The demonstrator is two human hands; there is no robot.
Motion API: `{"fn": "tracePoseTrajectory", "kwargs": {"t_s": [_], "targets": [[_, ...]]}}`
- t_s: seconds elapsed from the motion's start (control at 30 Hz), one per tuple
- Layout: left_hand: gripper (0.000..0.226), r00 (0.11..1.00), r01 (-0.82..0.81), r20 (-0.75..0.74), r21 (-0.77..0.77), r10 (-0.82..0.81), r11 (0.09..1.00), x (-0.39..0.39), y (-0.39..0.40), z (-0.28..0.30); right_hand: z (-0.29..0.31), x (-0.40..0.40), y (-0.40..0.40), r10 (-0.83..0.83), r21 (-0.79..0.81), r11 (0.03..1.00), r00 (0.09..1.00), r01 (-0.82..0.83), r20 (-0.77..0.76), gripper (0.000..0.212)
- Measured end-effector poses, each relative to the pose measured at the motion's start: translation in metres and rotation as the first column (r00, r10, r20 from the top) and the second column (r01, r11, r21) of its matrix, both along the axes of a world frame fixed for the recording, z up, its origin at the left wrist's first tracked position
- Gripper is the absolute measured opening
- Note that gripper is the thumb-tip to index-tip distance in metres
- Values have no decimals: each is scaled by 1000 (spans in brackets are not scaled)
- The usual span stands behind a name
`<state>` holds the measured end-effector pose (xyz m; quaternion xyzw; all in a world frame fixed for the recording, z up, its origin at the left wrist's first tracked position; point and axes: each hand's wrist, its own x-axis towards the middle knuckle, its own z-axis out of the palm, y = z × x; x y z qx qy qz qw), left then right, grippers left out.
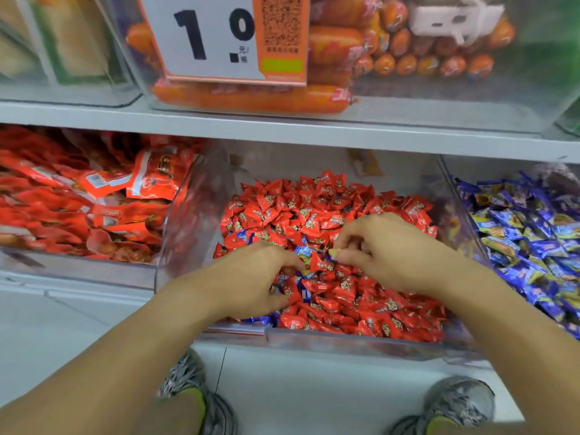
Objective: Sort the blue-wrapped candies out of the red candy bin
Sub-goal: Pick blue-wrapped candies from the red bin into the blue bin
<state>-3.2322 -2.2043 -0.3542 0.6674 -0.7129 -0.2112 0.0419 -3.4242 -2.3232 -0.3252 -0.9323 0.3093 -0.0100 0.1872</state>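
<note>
Your right hand point(386, 252) pinches a small blue-and-yellow wrapped candy point(333, 253) between thumb and forefinger, just above the red pile. Your left hand point(254, 277) lies on the candies with its fingers curled down into them; I cannot tell whether it holds one. The sorting looks far from done: several blue-wrapped candies point(303, 251) lie between your hands, and more point(260, 319) sit by the front wall of the clear red candy bin point(345, 339). The blue candy bin point(530, 233) stands just to its right, red packets point(94, 196) to its left, sausages point(251, 98) on the shelf above, pale floor below
</note>
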Motion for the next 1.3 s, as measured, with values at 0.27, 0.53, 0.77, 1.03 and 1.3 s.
{"fn": "tracePoseTrajectory", "kwargs": {"t_s": [0.27,0.53,0.77,1.03,1.3], "targets": [[57,996,-61,72,13,60,998,-6,-15,-6,-5,19,23,40,146,987,982,-67,184,28],[21,989,-149,-1,16,149,989,18,-15,7,-23,28,15,126,-9,992,976,-130,-179,39],[11,964,-212,-171,-23,205,977,26,-6,25,-24,34,12,94,29,995,994,-92,-54,25],[12,965,-226,-111,102,237,969,17,-8,29,-10,18,-1,110,108,988,994,-109,-2,9],[30,892,-382,-173,206,418,901,-5,-17,32,-2,14,0,104,158,982,995,-101,-10,24]]}}
